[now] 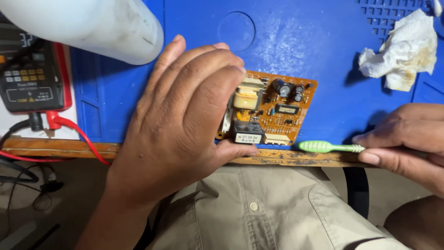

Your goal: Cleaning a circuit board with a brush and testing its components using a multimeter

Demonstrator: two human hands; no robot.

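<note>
The person's left hand (185, 125) lies over the near-left part of a small orange printed circuit board (273, 111), fingers draped across its top edge toward twelve o'clock and the thumb pressing the board's near edge, so the grip is closed on the board. The board rests on a blue plastic work mat (296, 41), close to the mat's six o'clock edge, components facing up: a yellow-taped transformer, a black relay block, two dark cylindrical capacitors and a white connector.

At three o'clock from the board, the right hand (407, 139) pinches the ribbed end of a light green plastic toothbrush handle (330, 147) between thumb and fingertips, a tight grip. The handle points toward nine o'clock, its free end just beside the board's near right corner; whether it touches I cannot tell.

At about two o'clock a crumpled, stained white paper tissue (402, 51) sits on the mat. At eleven o'clock a white plastic bottle (101, 23) lies on its side, and at nine o'clock a black multimeter in a red case (32, 74) trails red and black leads over the worn wooden bench edge (55, 148).
</note>
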